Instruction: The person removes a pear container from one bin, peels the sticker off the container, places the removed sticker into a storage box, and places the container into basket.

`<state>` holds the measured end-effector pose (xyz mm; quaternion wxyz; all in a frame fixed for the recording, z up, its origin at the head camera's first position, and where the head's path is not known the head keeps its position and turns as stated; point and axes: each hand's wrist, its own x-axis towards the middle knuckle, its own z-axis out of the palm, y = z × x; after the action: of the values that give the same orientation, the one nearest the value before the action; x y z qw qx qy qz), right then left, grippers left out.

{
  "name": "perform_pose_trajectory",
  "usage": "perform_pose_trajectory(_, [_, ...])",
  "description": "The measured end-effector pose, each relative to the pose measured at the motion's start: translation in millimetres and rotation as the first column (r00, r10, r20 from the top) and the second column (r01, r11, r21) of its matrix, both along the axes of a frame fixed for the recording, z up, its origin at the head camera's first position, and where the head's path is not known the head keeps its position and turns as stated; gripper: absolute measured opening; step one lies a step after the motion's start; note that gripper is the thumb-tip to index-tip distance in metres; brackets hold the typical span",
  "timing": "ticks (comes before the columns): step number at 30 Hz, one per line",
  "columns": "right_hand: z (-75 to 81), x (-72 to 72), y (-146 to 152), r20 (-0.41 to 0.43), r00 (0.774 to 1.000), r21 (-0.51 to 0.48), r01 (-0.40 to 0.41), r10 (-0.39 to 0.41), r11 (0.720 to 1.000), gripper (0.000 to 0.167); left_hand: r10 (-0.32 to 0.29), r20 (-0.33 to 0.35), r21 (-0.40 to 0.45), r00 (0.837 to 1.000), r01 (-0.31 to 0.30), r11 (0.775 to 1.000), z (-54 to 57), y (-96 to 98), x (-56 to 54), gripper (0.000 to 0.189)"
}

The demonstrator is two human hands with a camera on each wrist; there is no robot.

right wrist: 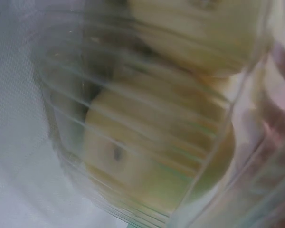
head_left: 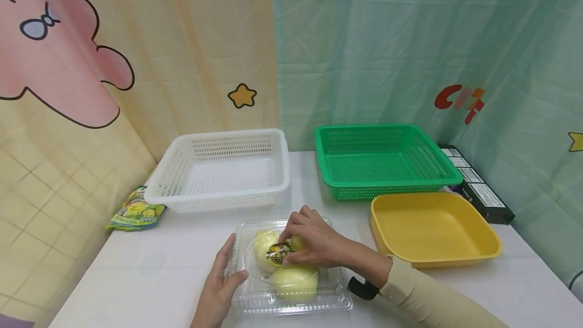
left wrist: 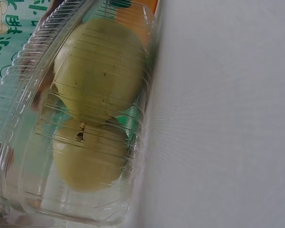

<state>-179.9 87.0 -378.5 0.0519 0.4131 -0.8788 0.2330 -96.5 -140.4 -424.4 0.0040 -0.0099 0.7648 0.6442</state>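
A clear plastic clamshell box [head_left: 334,295] stands on the table in front of me, with large pale yellow-green fruits [head_left: 295,283] inside. On its lid is a dark label with yellow print [head_left: 279,253]. My right hand [head_left: 314,239] reaches over the lid with curled fingers, its thumb and fingertips at the label, gripping the box top there. At the box's left edge, my left hand [head_left: 218,280] lies with straight fingers along the side and the thumb near the lid. Through the ribbed wall, the left wrist view shows two fruits [left wrist: 99,71], one with a short stem.
Behind the box stand a white basket [head_left: 216,200] and a green basket [head_left: 387,185]. A yellow basin [head_left: 437,229] sits to the right, with black boxes [head_left: 489,206] beyond it. Left of the white basket lies a green-yellow packet [head_left: 136,211]. A printed curtain [head_left: 296,65] hangs behind.
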Motion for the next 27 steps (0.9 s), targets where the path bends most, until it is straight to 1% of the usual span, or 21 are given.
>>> perform_pose_trajectory(4, [-0.1, -0.4, 1.0, -0.014, 0.999, -0.039, -0.032, 0.032, 0.999, 0.031, -0.003, -0.012, -0.014, 1.0, 0.003, 1.0, -0.5, -0.5, -0.7, 0.074])
perform_pose_trajectory(8, [-0.1, -1.3, 1.0, -0.011, 0.998, -0.053, -0.059, 0.058, 0.997, 0.031, 0.005, -0.007, -0.017, 1.0, -0.005, 1.0, -0.4, -0.6, -1.3, 0.074])
perform_pose_trajectory(12, [0.8, -1.5, 0.9, 0.026, 0.997, -0.053, -0.075, 0.076, 0.996, 0.033, 0.004, -0.013, -0.019, 1.0, -0.004, 1.0, 0.1, -0.2, -1.1, 0.074])
perform_pose_trajectory(16, [2.1, -1.5, 1.2, 0.073, 0.992, -0.07, -0.095, 0.1, 0.993, 0.033, 0.001, -0.033, -0.016, 0.999, -0.002, 1.0, 0.3, -0.4, 0.0, 0.073])
perform_pose_trajectory(20, [3.2, -2.2, 1.2, 0.12, 0.987, -0.065, -0.097, 0.104, 0.993, 0.029, 0.003, -0.046, -0.014, 0.999, -0.004, 1.0, 0.8, -0.3, 0.7, 0.072])
perform_pose_trajectory(23, [3.5, -2.4, 0.6, 0.143, 0.985, -0.053, -0.085, 0.092, 0.995, 0.019, 0.005, -0.047, -0.017, 0.999, -0.006, 1.0, 1.2, 0.2, 1.0, 0.072])
perform_pose_trajectory(27, [2.7, -1.7, -0.6, 0.131, 0.987, -0.06, -0.081, 0.088, 0.995, 0.011, 0.005, -0.051, -0.021, 0.999, -0.006, 1.0, 1.1, 0.0, 1.3, 0.072])
